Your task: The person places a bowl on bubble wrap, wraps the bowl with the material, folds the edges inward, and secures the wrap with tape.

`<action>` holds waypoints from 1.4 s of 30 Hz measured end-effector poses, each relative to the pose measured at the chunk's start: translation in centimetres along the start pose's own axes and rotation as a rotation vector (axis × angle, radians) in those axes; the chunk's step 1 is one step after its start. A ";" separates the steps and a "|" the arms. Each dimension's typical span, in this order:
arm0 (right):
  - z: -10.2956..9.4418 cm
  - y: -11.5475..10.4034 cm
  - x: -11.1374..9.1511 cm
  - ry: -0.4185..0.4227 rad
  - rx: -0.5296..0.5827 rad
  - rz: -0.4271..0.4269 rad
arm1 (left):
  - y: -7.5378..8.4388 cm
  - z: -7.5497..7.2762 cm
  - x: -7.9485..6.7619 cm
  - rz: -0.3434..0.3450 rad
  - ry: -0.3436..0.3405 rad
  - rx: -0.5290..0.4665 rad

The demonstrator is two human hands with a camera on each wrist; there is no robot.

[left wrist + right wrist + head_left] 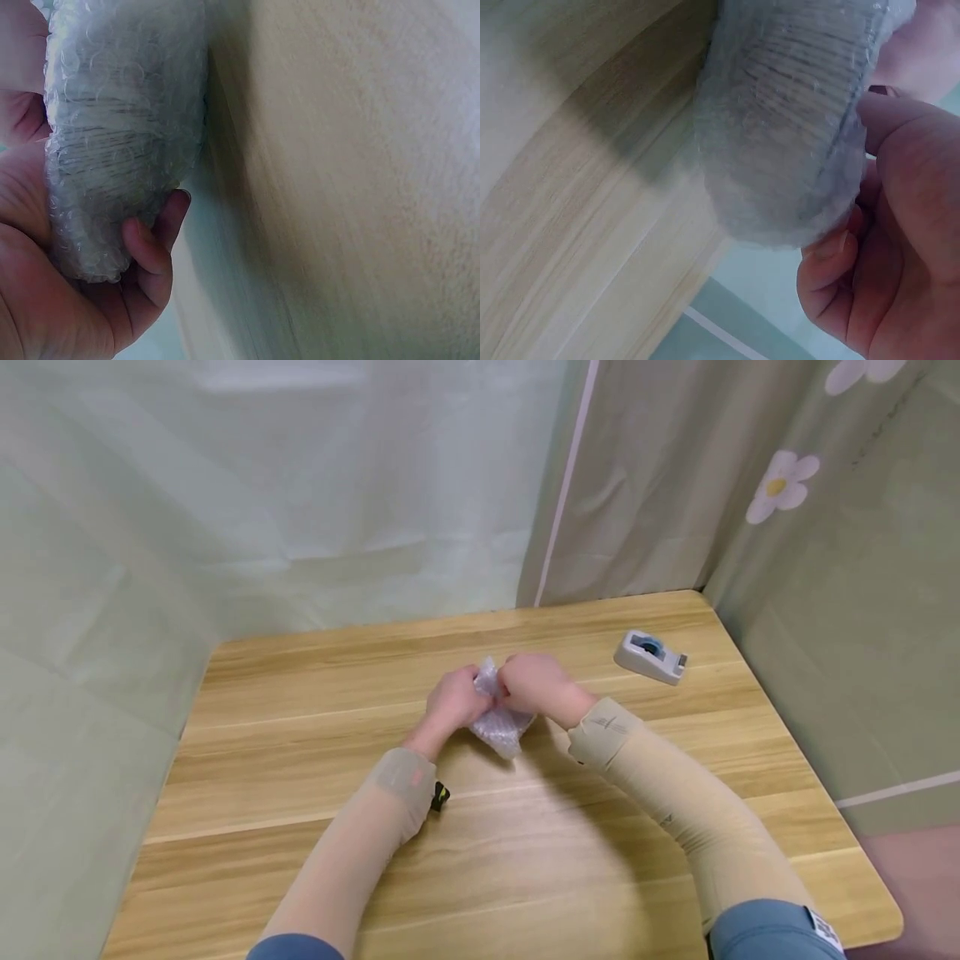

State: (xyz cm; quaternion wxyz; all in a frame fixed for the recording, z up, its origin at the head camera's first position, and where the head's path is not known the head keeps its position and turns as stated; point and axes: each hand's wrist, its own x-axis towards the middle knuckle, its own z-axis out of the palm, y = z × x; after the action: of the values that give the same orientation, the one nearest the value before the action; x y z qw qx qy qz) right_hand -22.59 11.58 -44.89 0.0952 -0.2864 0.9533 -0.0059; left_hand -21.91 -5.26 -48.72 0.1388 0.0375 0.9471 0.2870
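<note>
A bubble-wrapped bundle (501, 731) is held up over the table between both hands, tilted. My left hand (455, 696) grips its left side. In the left wrist view, curled fingers (146, 251) hold the lower end of the bubble wrap (120, 150). On the other side, my right hand (542, 683) holds the upper right edge; the right wrist view shows thumb and curled fingers (829, 270) at the edge of the wrap (772, 165). Fine ribbed lines show through the plastic, but what lies inside cannot be made out.
A grey tape dispenser (651, 657) with a blue-and-black core stands to the right on the wooden table (300, 727). By the left sleeve is a small black and yellow item (440, 796). Pale curtains (375, 493) hang around the table's back and sides.
</note>
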 end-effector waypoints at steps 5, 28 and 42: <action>0.4 -0.8 0.1 0.036 -0.065 0.029 | -0.2 0.2 -0.1 0.015 0.014 -0.002; 0.9 -1.2 0.0 0.092 -0.170 0.083 | -1.2 -0.3 0.0 0.113 -0.113 -0.234; -0.8 -0.5 0.1 0.020 0.074 0.018 | -0.2 -0.4 0.0 0.082 -0.103 -0.129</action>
State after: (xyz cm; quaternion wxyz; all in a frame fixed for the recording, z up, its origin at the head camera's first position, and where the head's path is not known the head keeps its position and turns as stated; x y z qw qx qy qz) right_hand -22.57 11.09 -44.14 0.0962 -0.2741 0.9559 -0.0433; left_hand -21.97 -5.63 -48.53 0.1776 0.0819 0.9159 0.3506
